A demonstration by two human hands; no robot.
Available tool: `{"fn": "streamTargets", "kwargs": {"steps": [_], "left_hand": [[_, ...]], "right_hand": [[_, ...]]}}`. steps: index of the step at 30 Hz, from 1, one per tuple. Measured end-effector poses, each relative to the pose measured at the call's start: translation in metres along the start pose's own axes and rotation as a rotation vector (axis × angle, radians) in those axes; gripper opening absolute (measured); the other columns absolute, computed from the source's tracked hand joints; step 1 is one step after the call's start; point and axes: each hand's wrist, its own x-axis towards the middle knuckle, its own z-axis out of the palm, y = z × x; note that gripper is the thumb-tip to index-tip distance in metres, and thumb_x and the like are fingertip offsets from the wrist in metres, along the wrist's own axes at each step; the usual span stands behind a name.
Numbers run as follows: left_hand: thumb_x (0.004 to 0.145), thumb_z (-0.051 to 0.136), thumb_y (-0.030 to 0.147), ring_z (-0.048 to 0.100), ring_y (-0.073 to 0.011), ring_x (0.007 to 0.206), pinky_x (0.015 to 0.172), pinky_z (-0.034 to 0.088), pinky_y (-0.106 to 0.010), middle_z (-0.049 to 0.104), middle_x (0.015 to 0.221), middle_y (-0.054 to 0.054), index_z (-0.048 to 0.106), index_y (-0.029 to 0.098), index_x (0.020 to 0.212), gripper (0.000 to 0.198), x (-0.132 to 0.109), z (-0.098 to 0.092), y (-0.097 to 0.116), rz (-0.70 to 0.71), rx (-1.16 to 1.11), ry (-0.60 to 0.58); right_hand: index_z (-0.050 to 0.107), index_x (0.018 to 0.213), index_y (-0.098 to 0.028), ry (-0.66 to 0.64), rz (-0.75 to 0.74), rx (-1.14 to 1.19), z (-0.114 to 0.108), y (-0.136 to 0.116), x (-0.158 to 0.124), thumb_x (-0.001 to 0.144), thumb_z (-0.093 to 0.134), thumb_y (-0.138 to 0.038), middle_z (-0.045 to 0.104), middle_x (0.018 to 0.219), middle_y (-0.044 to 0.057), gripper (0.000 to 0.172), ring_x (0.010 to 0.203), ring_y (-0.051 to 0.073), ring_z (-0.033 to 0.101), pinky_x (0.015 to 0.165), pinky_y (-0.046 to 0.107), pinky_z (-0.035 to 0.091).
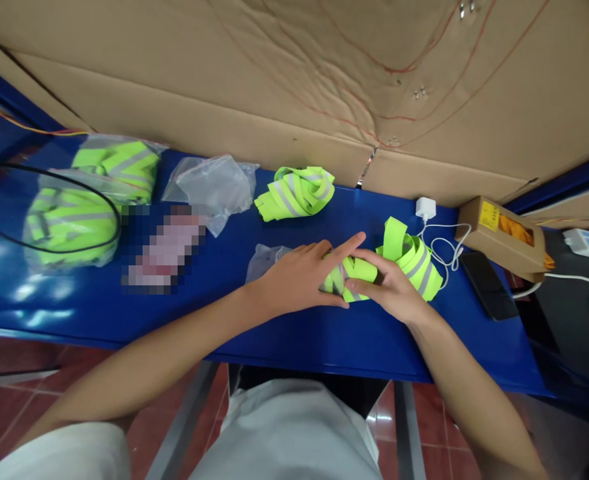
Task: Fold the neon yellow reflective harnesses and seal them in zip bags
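Between my two hands is a folded bundle of neon yellow reflective strap (359, 270) with grey stripes. My left hand (299, 277) wraps over its left side, thumb below and fingers above. From the right, my right hand (392, 287) grips the same bundle between thumb and fingers. Just beyond my right hand lies another neon reflective bundle (417, 267), one strap end sticking up. A third rolled bundle (297, 193) rests farther back. Partly hidden behind my left hand is a clear plastic bag (267, 260).
More clear bags (214, 190) lie at the back. Two bagged neon bundles (74, 223) sit at the left, a black cable (107, 200) looping over one. A blurred patch (167, 250) is beside them. A white charger (426, 208), phone (489, 283) and cardboard box (502, 237) are at the right.
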Motion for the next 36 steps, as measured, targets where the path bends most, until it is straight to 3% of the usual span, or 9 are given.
{"fn": "streamTargets", "kwargs": {"steps": [4,8,15,24,27,30,32,34,36], "left_hand": [[0.075,0.080,0.069,0.067,-0.0328,0.113,0.094,0.053,-0.041,0.062,0.128,-0.014,0.000,0.029,0.165,0.127,-0.001,0.001,0.004,0.030,-0.026,0.043],[0.068,0.087,0.067,0.063,-0.0390,0.117,0.097,0.051,-0.049,0.055,0.138,-0.021,0.004,0.025,0.165,0.135,-0.001,0.008,0.007,0.113,0.165,0.070],[0.084,0.079,0.042,0.064,-0.0333,0.115,0.096,0.052,-0.044,0.058,0.130,-0.015,0.002,0.025,0.165,0.113,0.000,0.014,-0.001,0.106,0.121,0.103],[0.083,0.080,0.049,0.066,-0.0315,0.113,0.093,0.054,-0.041,0.059,0.135,-0.015,0.000,0.025,0.165,0.117,0.002,0.007,0.003,0.076,0.126,0.119],[0.086,0.076,0.050,0.068,-0.0310,0.110,0.089,0.054,-0.040,0.060,0.134,-0.014,0.005,0.026,0.165,0.109,0.004,0.008,0.006,-0.002,0.172,0.173],[0.088,0.071,0.053,0.070,-0.0290,0.101,0.085,0.054,-0.038,0.063,0.131,-0.013,0.011,0.026,0.166,0.102,0.004,0.008,0.006,-0.068,0.196,0.220],[0.090,0.068,0.054,0.070,-0.0282,0.099,0.084,0.054,-0.038,0.063,0.131,-0.012,0.012,0.027,0.166,0.098,0.003,0.007,0.006,-0.066,0.209,0.246],[0.091,0.067,0.053,0.068,-0.0284,0.102,0.084,0.053,-0.038,0.063,0.132,-0.012,0.011,0.027,0.166,0.096,0.002,0.005,0.007,-0.025,0.238,0.243],[0.092,0.067,0.050,0.067,-0.0292,0.104,0.084,0.052,-0.039,0.062,0.132,-0.012,0.008,0.026,0.166,0.097,0.001,0.003,0.011,0.037,0.283,0.197]], "right_hand": [[0.067,0.123,-0.029,0.136,0.104,0.224,0.008,0.004,0.004,0.076,0.088,-0.039,0.069,0.105,0.001,0.053,0.094,0.021,0.066,0.082,0.034,0.057],[0.065,0.119,-0.026,0.305,0.152,0.293,0.020,0.013,0.009,0.068,0.090,-0.038,0.065,0.107,0.001,0.059,0.093,0.018,0.062,0.081,0.031,0.056],[0.060,0.106,-0.023,0.302,0.011,-0.123,0.026,0.022,0.013,0.082,0.079,-0.047,0.053,0.076,-0.003,0.038,0.068,0.016,0.050,0.061,0.031,0.048],[0.059,0.120,-0.024,0.417,-0.131,-0.339,0.035,0.019,0.007,0.089,0.070,-0.039,0.062,0.090,0.002,0.036,0.077,0.021,0.059,0.074,0.038,0.051],[0.055,0.126,-0.025,0.308,-0.105,-0.192,0.043,0.015,0.006,0.099,0.057,-0.043,0.064,0.098,0.004,0.032,0.084,0.021,0.062,0.079,0.037,0.054],[0.059,0.128,-0.027,0.150,-0.093,-0.123,0.039,0.007,0.003,0.104,0.049,-0.048,0.067,0.116,0.006,0.034,0.107,0.023,0.064,0.099,0.040,0.053],[0.067,0.121,-0.027,0.138,-0.125,-0.130,0.033,0.003,0.003,0.102,0.055,-0.046,0.065,0.130,0.006,0.030,0.120,0.024,0.062,0.108,0.041,0.049],[0.071,0.111,-0.025,0.150,-0.127,-0.092,0.028,0.002,0.003,0.097,0.064,-0.041,0.065,0.131,0.006,0.023,0.116,0.025,0.065,0.103,0.041,0.053],[0.071,0.104,-0.023,0.136,-0.094,-0.050,0.027,0.005,0.005,0.092,0.067,-0.036,0.071,0.117,0.006,0.018,0.101,0.023,0.069,0.090,0.040,0.058]]}}
